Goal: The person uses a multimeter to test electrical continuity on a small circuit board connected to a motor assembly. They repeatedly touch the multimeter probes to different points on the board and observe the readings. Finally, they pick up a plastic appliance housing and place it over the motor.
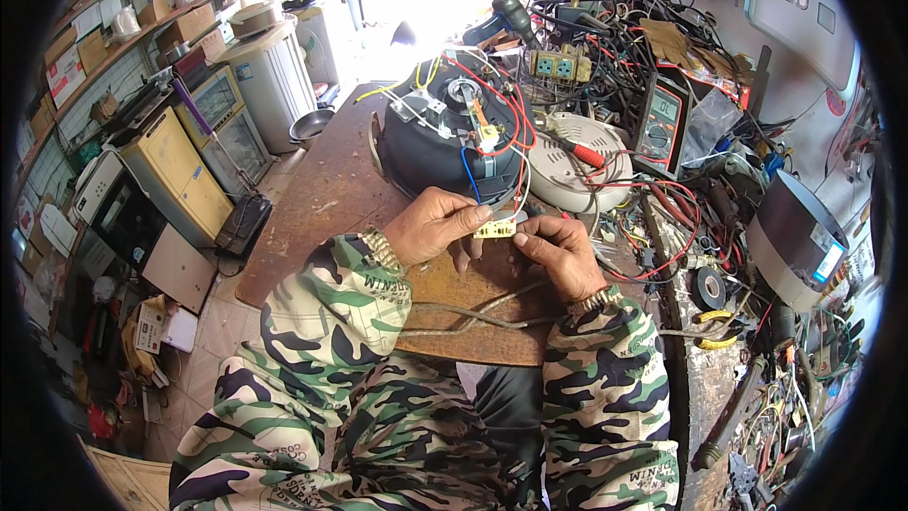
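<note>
Two camouflage sleeves (326,322) lie nearest, rising from the lower edge over the person's lap toward a small pale circuit board (495,229) held above the near part of the wooden table (317,185), just in front of a black domed appliance (416,159). The work looks to be partway through: the appliance sits with its inside exposed, a blue wire (469,175) and red wires (517,118) loop out of it, and some of the wiring runs down to the board, which is not mounted. What seems left is finishing or checking those joints, seating the board and closing the housing; a beige slotted cover (579,180) lies beside the appliance, though whether it belongs there I cannot tell. Both elbows are bent, the forearms converging so the hands meet at the middle. The left hand (430,225), palm turned inward, pinches the board's left end between thumb and fingers. The right hand (565,251) has its fingers curled and its thumb at the board's right end; whether it grips the board or only steadies it, I cannot tell
</note>
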